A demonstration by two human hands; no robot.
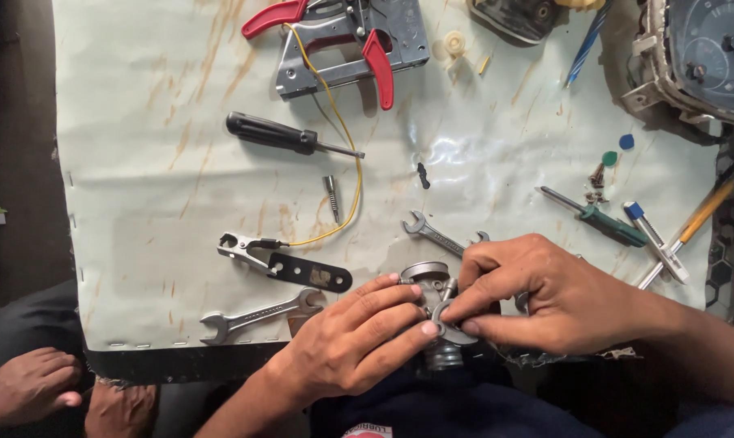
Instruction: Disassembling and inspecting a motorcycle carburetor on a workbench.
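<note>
My left hand [357, 339] grips a small grey metal part [436, 302], a round-bodied mechanical assembly, at the near edge of a pale sheet [139, 203]. My right hand [537, 292] pinches a small round metal disc [446, 323] against the same part, its thumb and forefinger on the disc. Both hands touch each other over the part. The lower end of the part is hidden between my hands and my lap.
On the sheet lie a black-handled screwdriver [281, 135], two open-end spanners [257, 315] [436, 235], a metal bracket with red levers [342, 40], a yellow wire [352, 154], a green screwdriver [598, 217], small screws. A gauge cluster [708, 57] sits top right. Bare feet [26, 388] are bottom left.
</note>
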